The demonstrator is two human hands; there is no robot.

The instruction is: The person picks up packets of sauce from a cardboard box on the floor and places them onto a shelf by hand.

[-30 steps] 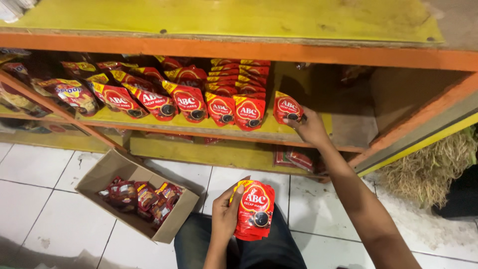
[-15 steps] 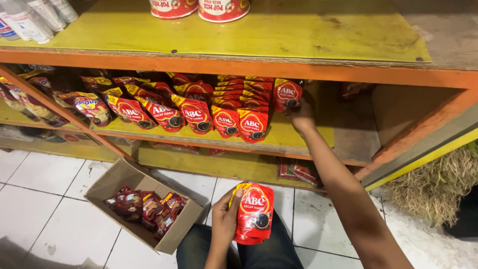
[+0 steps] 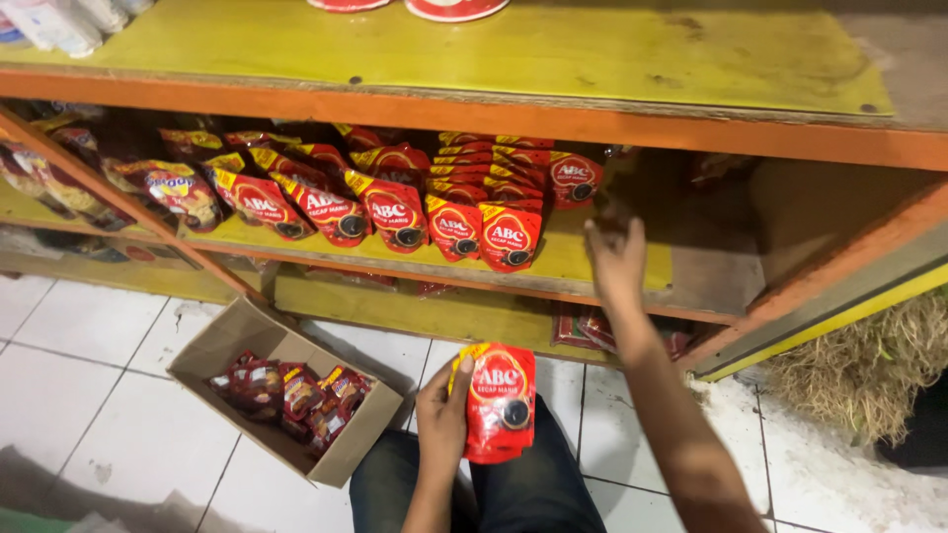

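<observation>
Head view: the left hand [image 3: 443, 407] is clamped on a red pouch [image 3: 499, 403], a flat stand-up sachet with a yellow corner at its top left, a white oval emblem in its upper half and a round black cap low on its face. The pouch sits just above the person's lap, over the tiled floor [image 3: 118, 415], below the shelf [image 3: 592, 262]. Its long axis runs vertical; the top edge points toward the shelf, the printed face toward the camera. The right hand [image 3: 614, 259] has its fingers apart and empty, held at the shelf's front edge. Half a second ago that hand was reaching in among the pouches standing in a row [image 3: 474, 212]; it now sits withdrawn, lower and farther right. A cardboard box [image 3: 222, 345] holding more pouches lies on the floor to the left.
</observation>
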